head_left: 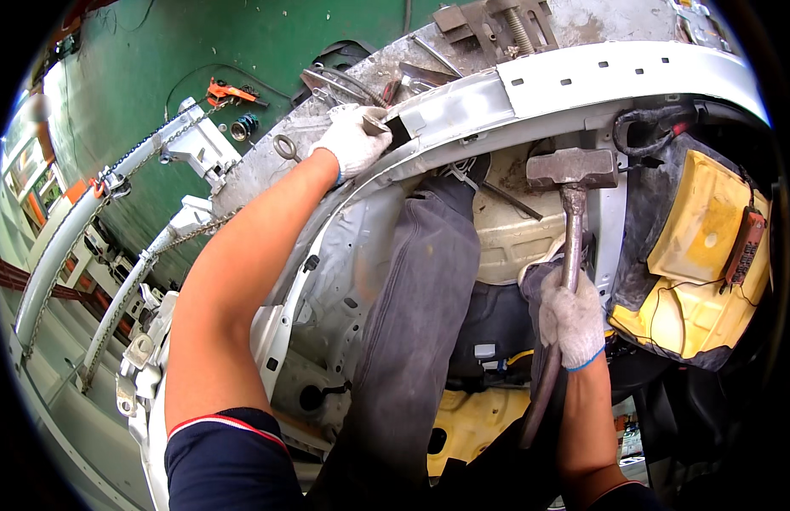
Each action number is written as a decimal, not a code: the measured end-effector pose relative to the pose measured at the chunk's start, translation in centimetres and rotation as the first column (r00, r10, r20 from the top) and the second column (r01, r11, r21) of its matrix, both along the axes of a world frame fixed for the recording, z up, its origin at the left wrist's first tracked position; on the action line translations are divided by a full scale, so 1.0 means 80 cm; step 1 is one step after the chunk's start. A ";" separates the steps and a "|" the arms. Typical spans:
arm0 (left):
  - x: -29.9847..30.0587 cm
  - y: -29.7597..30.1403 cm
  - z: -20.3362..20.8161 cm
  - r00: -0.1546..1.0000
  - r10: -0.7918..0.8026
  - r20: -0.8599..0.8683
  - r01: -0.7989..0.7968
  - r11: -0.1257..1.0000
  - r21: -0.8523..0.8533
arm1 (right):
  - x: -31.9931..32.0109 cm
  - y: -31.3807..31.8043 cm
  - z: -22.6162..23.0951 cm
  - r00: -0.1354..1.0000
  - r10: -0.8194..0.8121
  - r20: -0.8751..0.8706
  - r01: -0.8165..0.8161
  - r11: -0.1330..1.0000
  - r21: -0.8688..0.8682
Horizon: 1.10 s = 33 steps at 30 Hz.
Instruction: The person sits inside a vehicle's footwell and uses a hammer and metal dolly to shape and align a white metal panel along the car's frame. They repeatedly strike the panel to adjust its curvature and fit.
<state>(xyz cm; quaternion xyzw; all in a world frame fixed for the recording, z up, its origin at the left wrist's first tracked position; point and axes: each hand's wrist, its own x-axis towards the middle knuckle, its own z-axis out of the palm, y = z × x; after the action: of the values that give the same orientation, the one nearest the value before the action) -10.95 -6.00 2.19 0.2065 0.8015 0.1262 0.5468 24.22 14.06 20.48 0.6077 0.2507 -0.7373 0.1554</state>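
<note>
My right hand (pixel 572 317), in a white knit glove, is wrapped round the shaft of a sledgehammer (pixel 574 221). The hammer's worn steel head (pixel 572 169) points away from me, over the car's interior. At the far left of the white body rail (pixel 463 111), my gloved left hand (pixel 352 143) closes round a short metal piece (pixel 375 126). Only the blunt end of that piece shows, beside a dark opening in the rail; the fingers hide the rest.
My trousered leg (pixel 420 272) stands inside the stripped car body. Yellow foam padding (pixel 710 247) lies at right. A metal rod (pixel 512 201) rests on the floor pan. Beyond the rail, a steel bench (pixel 582 21) carries a clamp (pixel 501 34). Chained pulling arms (pixel 63 247) stand at left.
</note>
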 end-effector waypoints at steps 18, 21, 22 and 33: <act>0.039 -0.007 0.001 0.933 -0.144 -0.331 0.222 0.952 0.210 | -0.094 -0.025 0.018 0.974 0.093 -0.205 -0.066 0.988 0.138; 0.036 0.007 0.011 0.999 0.034 -0.036 -0.032 0.997 0.065 | -0.115 -0.072 -0.024 0.898 0.389 -0.208 -0.307 0.890 0.337; 0.037 -0.003 0.001 0.993 -0.024 -0.119 0.038 0.992 0.120 | -0.142 -0.070 -0.018 0.884 0.455 -0.105 -0.421 0.874 0.243; 0.034 -0.018 -0.014 0.983 -0.013 -0.184 0.059 0.968 0.245 | -0.113 -0.074 -0.022 0.908 0.380 -0.174 -0.356 0.922 0.154</act>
<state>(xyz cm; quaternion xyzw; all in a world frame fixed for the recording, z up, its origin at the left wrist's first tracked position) -8.25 -7.40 1.07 0.2990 0.8216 0.1969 0.4437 15.15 8.16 18.74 0.4802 0.4185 -0.7360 0.2293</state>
